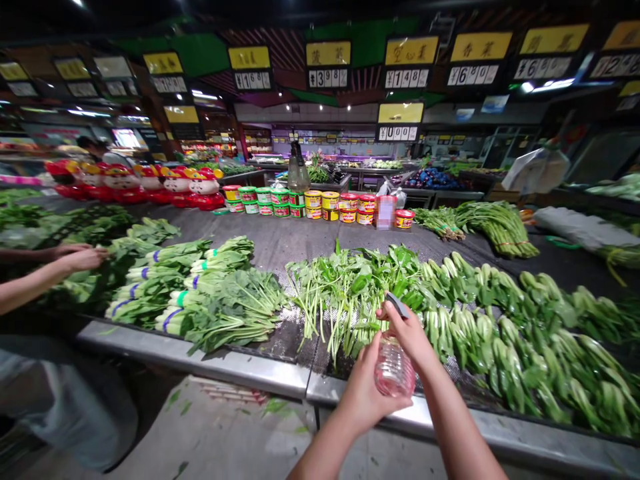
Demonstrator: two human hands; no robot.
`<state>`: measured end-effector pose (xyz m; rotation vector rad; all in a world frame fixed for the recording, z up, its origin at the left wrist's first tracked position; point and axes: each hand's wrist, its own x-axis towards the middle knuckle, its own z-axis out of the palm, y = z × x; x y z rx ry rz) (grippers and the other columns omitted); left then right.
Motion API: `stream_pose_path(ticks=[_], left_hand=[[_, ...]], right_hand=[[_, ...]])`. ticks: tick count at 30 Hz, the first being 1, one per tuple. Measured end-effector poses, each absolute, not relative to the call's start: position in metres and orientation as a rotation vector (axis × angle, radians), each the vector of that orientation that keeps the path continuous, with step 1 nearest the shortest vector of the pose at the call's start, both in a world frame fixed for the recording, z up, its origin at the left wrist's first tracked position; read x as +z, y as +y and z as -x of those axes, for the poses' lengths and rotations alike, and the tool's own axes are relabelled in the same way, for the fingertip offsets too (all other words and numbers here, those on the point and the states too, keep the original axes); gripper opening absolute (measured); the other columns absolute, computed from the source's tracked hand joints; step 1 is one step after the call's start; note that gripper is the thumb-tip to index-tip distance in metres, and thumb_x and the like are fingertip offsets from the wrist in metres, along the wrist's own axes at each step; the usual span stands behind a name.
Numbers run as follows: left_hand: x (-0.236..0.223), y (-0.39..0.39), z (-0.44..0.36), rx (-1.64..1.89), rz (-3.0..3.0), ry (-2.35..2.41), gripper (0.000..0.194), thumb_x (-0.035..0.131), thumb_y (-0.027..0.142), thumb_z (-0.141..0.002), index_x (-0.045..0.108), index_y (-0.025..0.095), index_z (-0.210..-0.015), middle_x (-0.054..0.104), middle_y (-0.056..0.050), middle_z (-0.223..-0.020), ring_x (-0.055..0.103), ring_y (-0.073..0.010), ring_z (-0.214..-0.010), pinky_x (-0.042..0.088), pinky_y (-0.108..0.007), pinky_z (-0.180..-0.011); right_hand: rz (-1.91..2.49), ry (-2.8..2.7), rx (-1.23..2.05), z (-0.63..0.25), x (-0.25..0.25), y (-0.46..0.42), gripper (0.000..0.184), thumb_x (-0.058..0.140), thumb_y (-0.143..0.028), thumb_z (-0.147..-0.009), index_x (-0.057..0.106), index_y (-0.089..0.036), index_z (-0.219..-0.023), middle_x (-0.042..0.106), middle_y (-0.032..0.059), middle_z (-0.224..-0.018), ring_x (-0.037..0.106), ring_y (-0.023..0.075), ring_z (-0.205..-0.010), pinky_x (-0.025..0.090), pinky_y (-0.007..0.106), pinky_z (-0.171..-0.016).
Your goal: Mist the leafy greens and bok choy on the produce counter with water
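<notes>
I hold a clear pinkish spray bottle (pixel 394 368) upright over the shelf's front edge. My left hand (pixel 369 390) is wrapped round its ribbed body from the left and below. Up at the dark spray head, my right hand (pixel 411 333) is closed with its fingers bent round the top. Just beyond the bottle lie loose leafy stems (pixel 345 287), their stalks pointing toward me. To the right are rows of wet-looking bok choy (pixel 520 353). Bundles of leafy greens (pixel 200 287) with purple and green bands are on the left.
A metal rim (pixel 250 378) edges the sloping black display. Stacked tubs (pixel 313 203) and red figurines (pixel 140 183) line its back. At the left, another person's hands (pixel 83 259) are among greens. Price signs (pixel 327 65) hang overhead. Leaf scraps lie on the floor (pixel 235 430).
</notes>
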<state>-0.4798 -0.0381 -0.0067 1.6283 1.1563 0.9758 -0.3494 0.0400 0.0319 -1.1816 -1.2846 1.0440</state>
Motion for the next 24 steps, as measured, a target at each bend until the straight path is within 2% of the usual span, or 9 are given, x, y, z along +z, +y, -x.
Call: stream_pose_path(ticks=[6, 9, 12, 18, 21, 24], left_hand=[[-0.008, -0.041, 0.476, 0.979, -1.623, 1.167, 0.116, 0.085, 0.030, -0.049, 0.021, 0.026, -0.144, 0.040, -0.010, -0.137, 0.041, -0.0286, -0.124, 0.036, -0.038, -0.106], [-0.009, -0.042, 0.475, 0.970, -1.616, 1.179, 0.116, 0.085, 0.028, -0.049, 0.020, 0.025, -0.145, 0.040, -0.011, -0.137, 0.041, -0.0287, -0.125, 0.036, -0.039, -0.106], [-0.009, -0.043, 0.475, 0.960, -1.621, 1.188, 0.116, 0.085, 0.028, -0.048, 0.020, 0.026, -0.145, 0.040, -0.010, -0.137, 0.041, -0.0294, -0.124, 0.036, -0.040, -0.106], [-0.009, -0.045, 0.474, 0.966, -1.624, 1.171, 0.117, 0.085, 0.029, -0.048, 0.020, 0.027, -0.145, 0.041, -0.010, -0.136, 0.043, -0.0302, -0.122, 0.038, -0.041, -0.104], [-0.011, -0.047, 0.472, 0.982, -1.638, 1.155, 0.115, 0.085, 0.028, -0.049, 0.021, 0.025, -0.145, 0.040, -0.010, -0.138, 0.041, -0.0303, -0.125, 0.035, -0.041, -0.106], [-0.012, -0.052, 0.471, 0.959, -1.635, 1.172, 0.115, 0.085, 0.026, -0.049, 0.022, 0.022, -0.145, 0.040, -0.012, -0.138, 0.040, -0.0307, -0.125, 0.034, -0.041, -0.106]], right_hand=[[1.241, -1.339, 1.008, 0.349, 0.033, 0.039, 0.051, 0.051, -0.062, -0.077, 0.063, -0.022, -0.108, 0.064, 0.0041, -0.071, 0.059, 0.0222, -0.065, 0.047, 0.035, -0.056], [1.244, -1.333, 1.032, 0.350, 0.032, 0.038, 0.052, 0.051, -0.062, -0.077, 0.063, -0.021, -0.108, 0.061, 0.0034, -0.066, 0.055, 0.0204, -0.058, 0.046, 0.034, -0.052], [1.240, -1.310, 1.047, 0.349, 0.032, 0.035, 0.051, 0.052, -0.060, -0.078, 0.061, -0.022, -0.110, 0.062, 0.0037, -0.069, 0.056, 0.0204, -0.060, 0.046, 0.034, -0.053], [1.225, -1.304, 1.073, 0.344, 0.030, 0.033, 0.045, 0.052, -0.058, -0.079, 0.061, -0.025, -0.107, 0.067, 0.0059, -0.087, 0.061, 0.0241, -0.077, 0.048, 0.035, -0.059], [1.246, -1.313, 1.056, 0.342, 0.026, 0.033, 0.045, 0.051, -0.059, -0.079, 0.060, -0.025, -0.108, 0.067, 0.0050, -0.085, 0.062, 0.0245, -0.079, 0.048, 0.036, -0.061], [1.286, -1.340, 1.044, 0.341, 0.022, 0.030, 0.043, 0.049, -0.060, -0.080, 0.062, -0.024, -0.097, 0.066, 0.0045, -0.081, 0.061, 0.0228, -0.073, 0.048, 0.036, -0.061]])
